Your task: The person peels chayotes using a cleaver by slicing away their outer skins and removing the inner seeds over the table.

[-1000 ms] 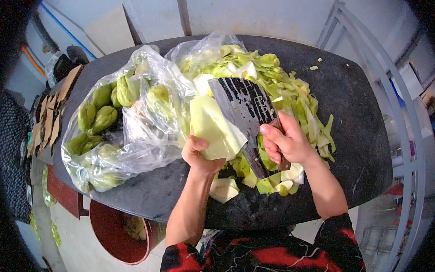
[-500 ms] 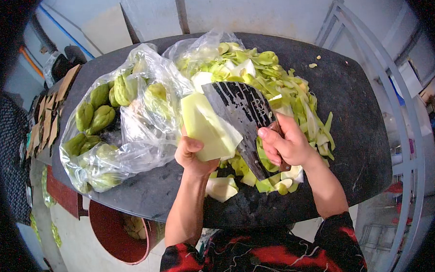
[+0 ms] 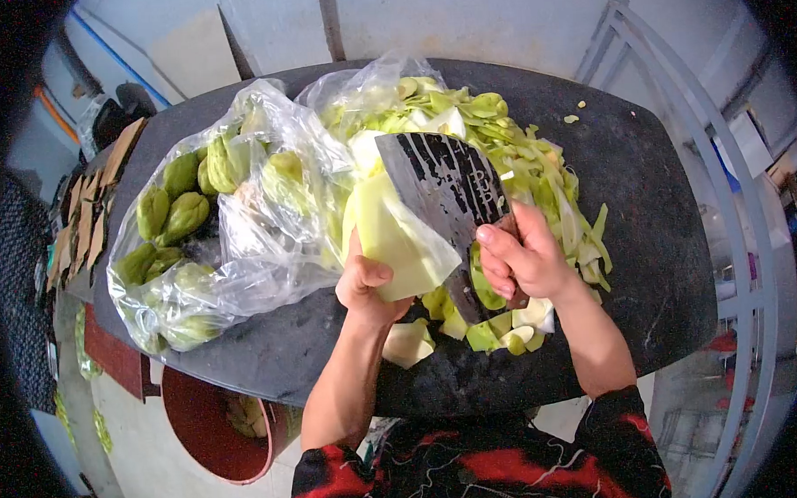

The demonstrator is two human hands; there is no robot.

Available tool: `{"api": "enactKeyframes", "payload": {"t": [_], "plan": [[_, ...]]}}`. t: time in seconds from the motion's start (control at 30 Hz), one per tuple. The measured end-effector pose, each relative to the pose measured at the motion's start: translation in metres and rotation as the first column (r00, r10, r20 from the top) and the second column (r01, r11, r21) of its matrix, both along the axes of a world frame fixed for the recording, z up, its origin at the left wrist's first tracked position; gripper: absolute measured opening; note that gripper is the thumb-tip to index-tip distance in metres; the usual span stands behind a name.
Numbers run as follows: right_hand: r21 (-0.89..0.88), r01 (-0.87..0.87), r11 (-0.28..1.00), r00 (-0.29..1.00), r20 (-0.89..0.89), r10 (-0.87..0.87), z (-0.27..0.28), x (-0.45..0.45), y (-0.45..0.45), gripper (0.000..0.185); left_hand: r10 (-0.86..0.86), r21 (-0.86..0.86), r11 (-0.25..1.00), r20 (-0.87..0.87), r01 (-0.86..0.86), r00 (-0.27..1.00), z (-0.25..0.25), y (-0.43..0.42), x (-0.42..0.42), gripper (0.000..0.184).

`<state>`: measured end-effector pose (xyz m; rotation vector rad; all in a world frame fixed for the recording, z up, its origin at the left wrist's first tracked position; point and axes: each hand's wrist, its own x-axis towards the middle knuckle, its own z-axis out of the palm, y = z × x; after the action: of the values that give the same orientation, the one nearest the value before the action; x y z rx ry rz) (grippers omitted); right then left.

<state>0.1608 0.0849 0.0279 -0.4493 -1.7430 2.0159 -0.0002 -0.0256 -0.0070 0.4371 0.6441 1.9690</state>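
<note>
My left hand grips a peeled, pale green chayote with flat-cut sides, held up over the table. Against its right side lies the broad blade of a cleaver, dark with pale streaks and lettering. My right hand is closed around the cleaver's brown handle, thumb pressed near the blade. Beneath and behind both hands spreads a heap of green peelings, mixed with some white pieces. A pale cut piece rests on the table by my left wrist.
A clear plastic bag of whole chayotes lies on the left of the dark table. Below the table's left edge stands a red bin. A grey metal railing runs along the right. Torn cardboard lies at far left.
The chayote and my left hand have shifted slightly right, with the chayote tilting. The cleaver blade has risen a little, and my right hand has moved slightly up with it.
</note>
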Motion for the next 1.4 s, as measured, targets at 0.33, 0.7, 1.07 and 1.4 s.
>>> {"api": "enactKeyframes", "payload": {"t": [0.33, 0.7, 1.07, 1.4], "plan": [[0.001, -0.009, 1.000, 0.999, -0.049, 0.009, -0.008, -0.003, -0.003, 0.015, -0.018, -0.010, 1.000, 0.000, 0.018, 1.000, 0.002, -0.001, -0.005, 0.088], [-0.079, 0.048, 0.996, 0.993, -0.101, -0.056, -0.003, -0.009, -0.009, 0.017, -0.073, -0.033, 0.997, -0.095, 0.070, 0.993, 0.010, 0.001, 0.006, 0.092], [-0.086, 0.000, 0.996, 0.998, -0.055, -0.005, 0.003, -0.005, -0.004, 0.016, -0.062, -0.090, 0.995, -0.184, 0.046, 0.981, 0.001, 0.004, -0.003, 0.091], [-0.274, 0.018, 0.962, 0.996, -0.081, -0.042, 0.011, -0.001, -0.007, 0.019, 0.093, -0.049, 0.990, -0.480, -0.133, 0.873, 0.006, 0.007, -0.004, 0.079]]}}
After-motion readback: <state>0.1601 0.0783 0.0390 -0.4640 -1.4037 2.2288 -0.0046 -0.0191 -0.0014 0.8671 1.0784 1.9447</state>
